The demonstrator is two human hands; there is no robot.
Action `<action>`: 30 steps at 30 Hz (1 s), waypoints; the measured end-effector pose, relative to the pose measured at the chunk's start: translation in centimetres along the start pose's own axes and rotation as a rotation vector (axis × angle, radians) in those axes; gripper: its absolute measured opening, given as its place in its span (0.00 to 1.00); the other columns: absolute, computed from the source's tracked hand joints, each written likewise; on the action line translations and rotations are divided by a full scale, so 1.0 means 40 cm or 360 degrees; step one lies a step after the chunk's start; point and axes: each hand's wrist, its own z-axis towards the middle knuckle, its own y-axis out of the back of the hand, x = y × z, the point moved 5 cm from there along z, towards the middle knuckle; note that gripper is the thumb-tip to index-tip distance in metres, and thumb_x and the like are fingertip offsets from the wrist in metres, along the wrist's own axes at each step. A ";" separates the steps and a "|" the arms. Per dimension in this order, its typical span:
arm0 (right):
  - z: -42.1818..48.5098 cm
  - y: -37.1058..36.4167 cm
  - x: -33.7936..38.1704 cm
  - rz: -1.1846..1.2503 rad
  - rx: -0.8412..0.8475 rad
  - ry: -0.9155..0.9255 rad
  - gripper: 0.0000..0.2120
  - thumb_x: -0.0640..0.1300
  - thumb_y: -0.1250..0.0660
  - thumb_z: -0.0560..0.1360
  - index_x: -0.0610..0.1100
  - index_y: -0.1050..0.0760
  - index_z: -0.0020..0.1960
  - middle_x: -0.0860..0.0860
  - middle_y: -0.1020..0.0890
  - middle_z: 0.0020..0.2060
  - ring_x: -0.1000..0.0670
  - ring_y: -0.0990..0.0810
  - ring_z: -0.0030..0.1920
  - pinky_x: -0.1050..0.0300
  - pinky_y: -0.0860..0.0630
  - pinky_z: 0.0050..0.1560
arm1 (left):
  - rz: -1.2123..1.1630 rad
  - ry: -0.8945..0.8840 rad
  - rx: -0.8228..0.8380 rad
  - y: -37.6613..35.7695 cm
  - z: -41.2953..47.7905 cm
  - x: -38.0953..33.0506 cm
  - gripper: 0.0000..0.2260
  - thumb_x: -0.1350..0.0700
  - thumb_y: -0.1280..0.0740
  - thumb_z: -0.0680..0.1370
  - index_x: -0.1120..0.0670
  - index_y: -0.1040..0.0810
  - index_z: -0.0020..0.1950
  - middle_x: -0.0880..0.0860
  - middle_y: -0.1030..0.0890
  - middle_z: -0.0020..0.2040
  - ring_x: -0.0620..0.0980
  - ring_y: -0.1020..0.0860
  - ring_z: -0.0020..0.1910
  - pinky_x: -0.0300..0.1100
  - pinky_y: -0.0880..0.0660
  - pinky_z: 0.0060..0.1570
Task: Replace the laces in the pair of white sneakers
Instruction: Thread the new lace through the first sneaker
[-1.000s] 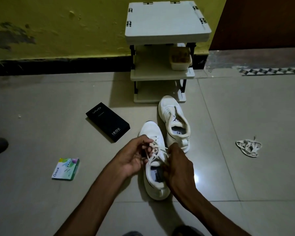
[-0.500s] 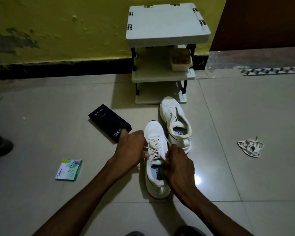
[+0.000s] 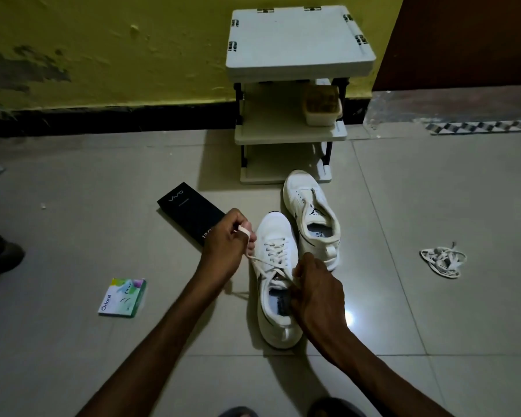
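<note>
Two white low-top sneakers sit on the grey tiled floor (image 3: 403, 311). The near white sneaker (image 3: 275, 314), toe pointing away, has a flat white lace (image 3: 265, 261) through its eyelets. The left hand (image 3: 226, 239) pinches one lace end, drawn taut to the left. The right hand (image 3: 316, 293) is curled round the other end at the shoe's collar. The far white sneaker (image 3: 310, 215) is unlaced and just beside the near one. A loose bundle of white laces (image 3: 442, 260) lies well apart on the right. A black rectangular carton (image 3: 187, 212) sits partly behind the left hand.
</note>
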 end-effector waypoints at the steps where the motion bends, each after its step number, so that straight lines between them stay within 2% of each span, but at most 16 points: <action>1: 0.000 0.001 0.000 -0.0011 -0.0002 -0.0006 0.20 0.43 0.24 0.64 0.44 0.29 0.51 0.52 0.25 0.42 0.55 0.31 0.38 0.68 0.40 0.33 | -0.0048 -0.0009 -0.0036 0.001 0.002 -0.002 0.10 0.66 0.43 0.80 0.57 0.31 0.40 0.55 0.23 0.36 0.49 0.25 0.32 0.41 0.23 0.36; 4: -0.001 0.001 -0.001 -0.0051 -0.0029 -0.0031 0.18 0.41 0.25 0.64 0.45 0.30 0.48 0.54 0.28 0.40 0.54 0.32 0.36 0.63 0.38 0.34 | -0.0297 0.0070 -0.0135 0.013 0.009 -0.001 0.11 0.66 0.43 0.81 0.57 0.32 0.39 0.55 0.25 0.35 0.50 0.26 0.32 0.40 0.25 0.31; 6: -0.003 -0.001 0.001 -0.0037 -0.0047 -0.0012 0.17 0.40 0.25 0.63 0.45 0.31 0.46 0.55 0.30 0.38 0.54 0.34 0.35 0.67 0.42 0.31 | 0.0101 -0.0192 -0.0273 0.034 0.004 -0.024 0.10 0.62 0.41 0.81 0.56 0.30 0.40 0.53 0.24 0.35 0.51 0.27 0.33 0.43 0.28 0.33; 9: -0.002 -0.003 -0.003 -0.0012 -0.0047 -0.0013 0.18 0.39 0.25 0.63 0.47 0.33 0.44 0.56 0.31 0.37 0.55 0.35 0.34 0.69 0.44 0.31 | 0.1041 -0.0759 -0.0485 0.053 -0.015 -0.103 0.08 0.54 0.39 0.81 0.52 0.30 0.43 0.48 0.25 0.36 0.52 0.26 0.36 0.45 0.30 0.34; 11: -0.002 -0.005 -0.007 -0.0031 -0.0029 -0.0023 0.18 0.40 0.25 0.64 0.48 0.34 0.44 0.55 0.30 0.38 0.54 0.33 0.35 0.65 0.40 0.32 | 0.1269 -0.0816 -0.0387 0.050 -0.010 -0.137 0.08 0.50 0.39 0.81 0.49 0.31 0.43 0.46 0.24 0.36 0.52 0.24 0.36 0.46 0.28 0.35; 14: -0.002 -0.003 -0.007 -0.0004 -0.0007 -0.0043 0.18 0.44 0.24 0.64 0.47 0.31 0.47 0.56 0.28 0.39 0.55 0.30 0.37 0.65 0.36 0.34 | 0.1364 -0.0658 -0.0194 0.047 0.018 -0.138 0.08 0.47 0.38 0.80 0.48 0.28 0.44 0.48 0.19 0.38 0.53 0.22 0.39 0.48 0.25 0.39; 17: -0.003 -0.004 -0.007 -0.0017 0.0034 -0.0051 0.18 0.46 0.25 0.65 0.46 0.30 0.49 0.53 0.26 0.41 0.52 0.27 0.38 0.58 0.28 0.37 | 0.1106 -0.0414 0.0101 0.045 0.031 -0.127 0.05 0.48 0.34 0.78 0.47 0.24 0.43 0.45 0.22 0.37 0.44 0.23 0.38 0.41 0.29 0.37; 19: -0.001 0.000 -0.005 -0.0087 0.0080 -0.0034 0.18 0.47 0.27 0.67 0.47 0.31 0.51 0.53 0.26 0.43 0.52 0.28 0.39 0.58 0.29 0.38 | 0.0899 -0.0312 0.0319 0.031 0.028 -0.123 0.03 0.51 0.33 0.78 0.47 0.21 0.45 0.43 0.22 0.38 0.39 0.26 0.36 0.36 0.33 0.35; 22: 0.011 0.013 -0.001 -0.0270 0.0247 -0.0051 0.16 0.49 0.30 0.70 0.49 0.32 0.54 0.53 0.26 0.45 0.52 0.28 0.39 0.60 0.34 0.38 | 0.0498 -0.0198 0.0512 0.013 0.003 -0.136 0.08 0.55 0.36 0.80 0.46 0.18 0.48 0.44 0.20 0.39 0.38 0.27 0.32 0.30 0.32 0.33; 25: 0.029 0.034 -0.006 -0.0277 0.0403 -0.0095 0.16 0.50 0.29 0.70 0.51 0.30 0.54 0.55 0.24 0.46 0.52 0.25 0.42 0.61 0.34 0.38 | 0.0080 -0.0114 0.0615 -0.001 -0.024 -0.166 0.08 0.58 0.37 0.81 0.51 0.18 0.51 0.47 0.19 0.39 0.42 0.27 0.35 0.33 0.32 0.34; 27: 0.043 0.061 -0.001 -0.0113 0.0433 -0.0119 0.14 0.49 0.26 0.69 0.53 0.27 0.52 0.57 0.22 0.45 0.53 0.23 0.43 0.64 0.32 0.37 | -0.0049 -0.0119 0.0627 -0.005 -0.035 -0.185 0.08 0.59 0.37 0.81 0.54 0.19 0.53 0.49 0.19 0.40 0.43 0.26 0.35 0.34 0.32 0.34; 30: 0.067 0.109 0.037 0.0390 0.0521 -0.0138 0.16 0.47 0.23 0.67 0.56 0.25 0.51 0.56 0.20 0.40 0.56 0.22 0.36 0.64 0.26 0.37 | -0.0118 -0.0151 0.0644 -0.017 -0.045 -0.202 0.06 0.60 0.37 0.81 0.55 0.20 0.53 0.50 0.19 0.40 0.41 0.27 0.32 0.31 0.32 0.32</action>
